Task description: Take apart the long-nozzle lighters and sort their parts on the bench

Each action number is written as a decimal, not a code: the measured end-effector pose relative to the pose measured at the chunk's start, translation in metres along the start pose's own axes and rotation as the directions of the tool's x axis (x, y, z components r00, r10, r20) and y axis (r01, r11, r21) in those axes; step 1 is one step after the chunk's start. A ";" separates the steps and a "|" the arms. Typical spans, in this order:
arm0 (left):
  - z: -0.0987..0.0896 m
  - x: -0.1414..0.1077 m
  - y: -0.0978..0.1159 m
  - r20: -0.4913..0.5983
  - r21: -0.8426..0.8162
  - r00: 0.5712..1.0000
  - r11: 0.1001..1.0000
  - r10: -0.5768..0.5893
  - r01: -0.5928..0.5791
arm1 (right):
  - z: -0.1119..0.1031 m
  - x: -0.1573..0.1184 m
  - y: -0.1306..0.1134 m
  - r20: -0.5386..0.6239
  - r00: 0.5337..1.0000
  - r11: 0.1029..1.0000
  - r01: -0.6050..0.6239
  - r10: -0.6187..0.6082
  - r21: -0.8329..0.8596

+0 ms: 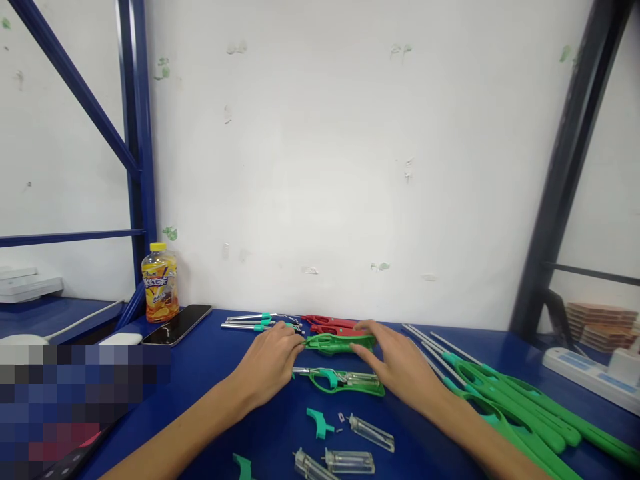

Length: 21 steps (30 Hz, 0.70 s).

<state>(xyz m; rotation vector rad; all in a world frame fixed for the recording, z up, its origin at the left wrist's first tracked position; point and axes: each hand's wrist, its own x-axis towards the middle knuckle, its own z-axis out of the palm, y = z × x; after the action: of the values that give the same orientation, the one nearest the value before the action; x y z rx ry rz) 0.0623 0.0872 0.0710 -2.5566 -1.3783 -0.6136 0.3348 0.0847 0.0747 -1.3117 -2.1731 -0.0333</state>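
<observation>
A green lighter casing [330, 344] lies across the middle of the blue table between my hands. My left hand [273, 357] is closed, its fingertips pinched at the casing's left end. My right hand [397, 360] curves round the other end, thumb on the near side and fingers on the far side. Just nearer to me, an open green casing half [379, 389] holds a clear fuel tank, a teal trigger and a metal tube. Behind the casing in my hands lie red lighter casings [325, 321]. Loose in front are a teal trigger [319, 423] and clear fuel tanks [373, 432].
Metal tubes with teal parts [250, 323] lie at the back left. Several green long-neck lighters [520, 400] are piled at right, beside a white power strip [590, 377]. A drink bottle [160, 283] and a phone [180, 324] sit left, near a blue post [141, 133].
</observation>
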 end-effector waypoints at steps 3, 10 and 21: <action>-0.001 0.000 -0.002 -0.042 0.000 0.998 0.999 -0.054 0.054 | -0.009 0.002 0.000 -0.077 0.994 0.997 -0.081 0.079 -0.017; 0.002 0.001 -0.005 -0.092 -0.013 0.991 0.995 -0.097 0.096 | -0.027 -0.002 0.001 0.361 0.931 0.998 0.036 -0.052 0.049; 0.002 0.000 -0.003 -0.092 -0.038 0.991 0.995 -0.094 0.091 | -0.011 -0.007 -0.004 0.319 0.934 0.981 0.115 -0.159 0.155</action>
<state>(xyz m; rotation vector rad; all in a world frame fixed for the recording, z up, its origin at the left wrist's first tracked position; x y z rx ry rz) 0.0602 0.0899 0.0687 -2.4657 -1.4736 -0.7684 0.3391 0.0735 0.0814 -1.1523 -2.4974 0.2933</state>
